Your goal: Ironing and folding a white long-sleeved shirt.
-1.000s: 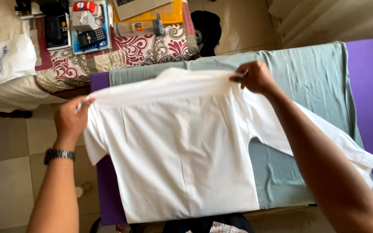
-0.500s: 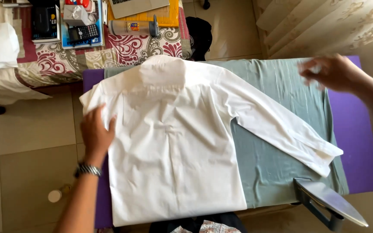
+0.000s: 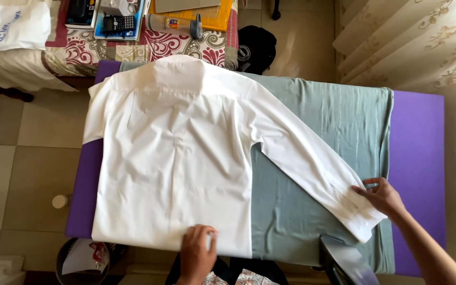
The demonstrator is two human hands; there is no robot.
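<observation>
Lying back-up across the board, a white shirt [image 3: 175, 163] covers the left half of a grey-green cloth [image 3: 317, 132], which is spread over a purple ironing surface [image 3: 418, 153]; the collar points away from the person, toward a patterned bedspread [image 3: 133, 53] bearing a calculator [image 3: 118, 24], a bottle [image 3: 172, 24] and a yellow envelope [image 3: 215, 13]; the shirt's right-side sleeve [image 3: 312, 171] runs diagonally down across the cloth. Left hand [image 3: 196, 253] rests on the shirt's lower hem at the near edge, fingers curled together over the fabric; whether they pinch it cannot be told. Right hand [image 3: 382, 196] sits at the sleeve cuff [image 3: 357, 214], fingers slightly apart and touching the cuff's edge; a firm grip is not evident. An iron [image 3: 347, 261] stands at the near edge, just beside the cuff, soleplate showing. A bin [image 3: 80, 258] sits on the tiled floor below the board's left corner; curtains [image 3: 412, 37] hang at upper right.
</observation>
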